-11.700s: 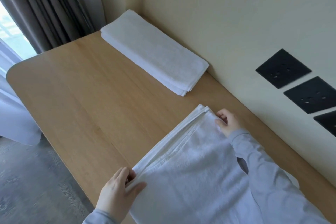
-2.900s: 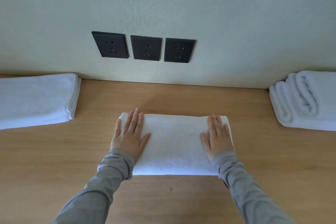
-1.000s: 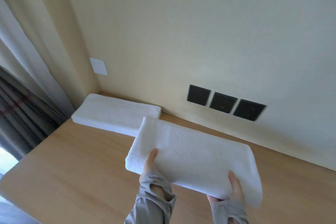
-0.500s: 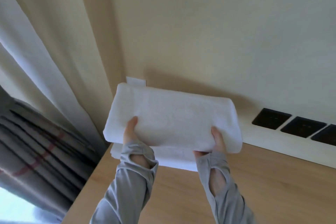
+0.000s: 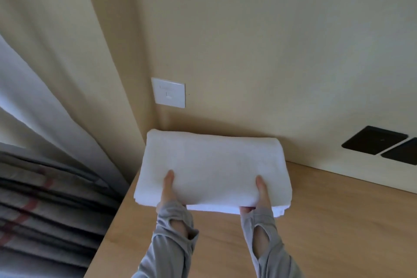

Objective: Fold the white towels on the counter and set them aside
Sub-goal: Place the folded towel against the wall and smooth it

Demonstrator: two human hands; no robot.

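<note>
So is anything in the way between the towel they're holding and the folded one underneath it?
Nothing visible. The held towel is over the folded towel at the corner of the counter. Only the left hand and right hand grip its near edge, with their fingers hidden beneath it, so they would need to slide out.

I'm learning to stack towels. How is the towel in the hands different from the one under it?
The held towel is gripped by the left hand and right hand; the lower towel lies on the counter. The held towel shows its whole top; the lower towel shows only a thin edge. Both are white and folded.
</note>
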